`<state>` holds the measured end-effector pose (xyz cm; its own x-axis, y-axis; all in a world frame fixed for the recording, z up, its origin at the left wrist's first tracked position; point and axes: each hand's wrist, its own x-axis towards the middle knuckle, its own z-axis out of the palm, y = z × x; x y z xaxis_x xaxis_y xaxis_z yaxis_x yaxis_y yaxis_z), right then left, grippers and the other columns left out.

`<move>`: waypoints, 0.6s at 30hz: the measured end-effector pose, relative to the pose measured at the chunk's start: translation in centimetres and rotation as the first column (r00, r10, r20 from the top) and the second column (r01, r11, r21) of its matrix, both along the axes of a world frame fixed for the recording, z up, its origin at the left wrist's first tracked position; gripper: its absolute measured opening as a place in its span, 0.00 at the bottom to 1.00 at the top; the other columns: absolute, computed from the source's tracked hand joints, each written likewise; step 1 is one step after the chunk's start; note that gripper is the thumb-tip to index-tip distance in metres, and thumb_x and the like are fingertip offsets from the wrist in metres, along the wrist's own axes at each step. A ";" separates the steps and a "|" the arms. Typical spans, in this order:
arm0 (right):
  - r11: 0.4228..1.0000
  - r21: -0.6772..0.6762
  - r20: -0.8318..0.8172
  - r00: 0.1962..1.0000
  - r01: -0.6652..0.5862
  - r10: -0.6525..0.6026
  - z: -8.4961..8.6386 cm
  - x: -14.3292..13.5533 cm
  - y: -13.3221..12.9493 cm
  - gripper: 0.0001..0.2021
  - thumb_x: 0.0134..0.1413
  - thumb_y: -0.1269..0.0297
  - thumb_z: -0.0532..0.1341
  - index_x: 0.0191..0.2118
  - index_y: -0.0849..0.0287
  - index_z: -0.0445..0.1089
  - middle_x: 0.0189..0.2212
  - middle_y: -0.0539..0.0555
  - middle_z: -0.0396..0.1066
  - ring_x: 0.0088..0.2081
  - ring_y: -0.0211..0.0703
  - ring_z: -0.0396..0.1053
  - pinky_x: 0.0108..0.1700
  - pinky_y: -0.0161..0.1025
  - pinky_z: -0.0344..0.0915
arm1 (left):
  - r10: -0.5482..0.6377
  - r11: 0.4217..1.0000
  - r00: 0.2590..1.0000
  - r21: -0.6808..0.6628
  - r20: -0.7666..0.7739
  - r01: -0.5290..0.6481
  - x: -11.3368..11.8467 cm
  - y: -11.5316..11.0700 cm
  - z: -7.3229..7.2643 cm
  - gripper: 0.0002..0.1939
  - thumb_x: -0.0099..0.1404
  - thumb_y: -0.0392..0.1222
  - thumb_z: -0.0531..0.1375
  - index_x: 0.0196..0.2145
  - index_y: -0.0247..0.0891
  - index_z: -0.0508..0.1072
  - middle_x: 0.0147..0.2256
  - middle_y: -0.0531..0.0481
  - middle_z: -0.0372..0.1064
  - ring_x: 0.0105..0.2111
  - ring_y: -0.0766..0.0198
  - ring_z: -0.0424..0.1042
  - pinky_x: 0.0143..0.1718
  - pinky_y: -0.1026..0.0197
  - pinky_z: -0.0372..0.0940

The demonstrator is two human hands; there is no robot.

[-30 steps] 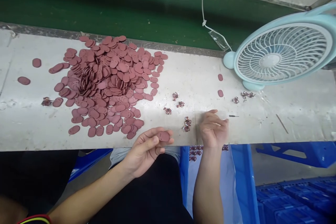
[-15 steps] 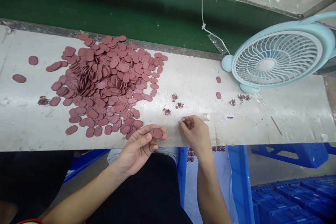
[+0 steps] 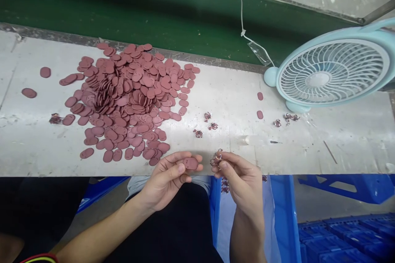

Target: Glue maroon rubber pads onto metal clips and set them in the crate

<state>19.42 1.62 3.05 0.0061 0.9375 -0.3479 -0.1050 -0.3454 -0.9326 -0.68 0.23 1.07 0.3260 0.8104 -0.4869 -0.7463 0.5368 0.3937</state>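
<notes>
Between thumb and fingers, my left hand (image 3: pixel 168 178) holds a reddish oval disc (image 3: pixel 190 163) with small holes, just over the table's front edge. My right hand (image 3: pixel 243 181) pinches a small dark-red and silvery metal piece (image 3: pixel 217 158) to the right of that disc; the two are apart. A large heap of similar oval discs (image 3: pixel 132 90) covers the left part of the white table (image 3: pixel 216 90). Several small metal pieces (image 3: pixel 212 126) lie on the table beyond my hands.
A light-blue fan (image 3: pixel 333 74) stands at the right. Two discs (image 3: pixel 260 114) and more metal pieces (image 3: pixel 286 118) lie near it. A small white cylinder (image 3: pixel 247 140) is beyond my right hand. Below the edge is a blue crate (image 3: pixel 285 213) with a liner.
My right hand has lifted off the table and turned, bringing the metal piece into clear view. My left hand still holds the disc. The whole view has shifted slightly.
</notes>
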 end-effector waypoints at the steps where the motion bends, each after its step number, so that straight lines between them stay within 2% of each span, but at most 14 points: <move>1: 1.000 0.011 0.011 1.000 -0.006 0.006 0.2 0.0 -0.1 0.08 0.59 0.62 0.69 0.45 0.51 0.81 0.36 0.54 0.80 0.33 0.42 0.78 0.33 0.37 0.78 | -0.003 1.000 1.000 0.008 -0.008 0.003 0.1 0.0 0.1 0.11 0.63 0.37 0.69 0.44 0.40 0.82 0.48 0.44 0.82 0.44 0.58 0.82 0.35 0.71 0.74; 5: 0.997 0.063 0.050 0.998 -0.051 0.047 1.3 -0.2 -0.4 0.08 0.61 0.64 0.67 0.46 0.50 0.81 0.38 0.54 0.79 0.35 0.43 0.79 0.32 0.36 0.78 | 0.005 0.998 0.997 0.070 -0.082 0.001 0.4 -0.3 0.2 0.11 0.64 0.35 0.69 0.45 0.43 0.82 0.50 0.45 0.81 0.47 0.58 0.81 0.39 0.69 0.74; 9: 0.995 0.097 0.030 0.999 -0.038 0.036 2.3 -0.8 -1.1 0.05 0.62 0.66 0.67 0.42 0.52 0.80 0.34 0.53 0.79 0.31 0.42 0.78 0.31 0.37 0.79 | 0.065 0.974 0.974 0.227 -0.219 -0.014 0.9 -0.8 0.1 0.13 0.62 0.31 0.69 0.43 0.44 0.82 0.52 0.46 0.80 0.49 0.57 0.79 0.45 0.63 0.74; 12: 0.994 0.105 0.053 0.998 -0.037 0.031 2.4 -1.6 -1.7 0.06 0.61 0.68 0.67 0.42 0.51 0.80 0.33 0.52 0.80 0.31 0.42 0.78 0.32 0.37 0.79 | 0.107 0.950 0.955 0.312 -0.277 -0.016 1.2 -1.0 0.4 0.14 0.61 0.30 0.69 0.43 0.43 0.82 0.51 0.45 0.79 0.47 0.57 0.80 0.49 0.58 0.74; 18: 0.987 0.135 0.115 0.990 -0.092 0.077 2.2 -2.4 -2.2 0.09 0.61 0.70 0.67 0.44 0.51 0.80 0.37 0.53 0.81 0.33 0.43 0.79 0.35 0.38 0.79 | 0.108 0.944 0.946 0.330 -0.305 -0.002 1.2 -1.1 1.2 0.15 0.61 0.27 0.68 0.43 0.43 0.82 0.51 0.46 0.78 0.45 0.59 0.81 0.47 0.61 0.76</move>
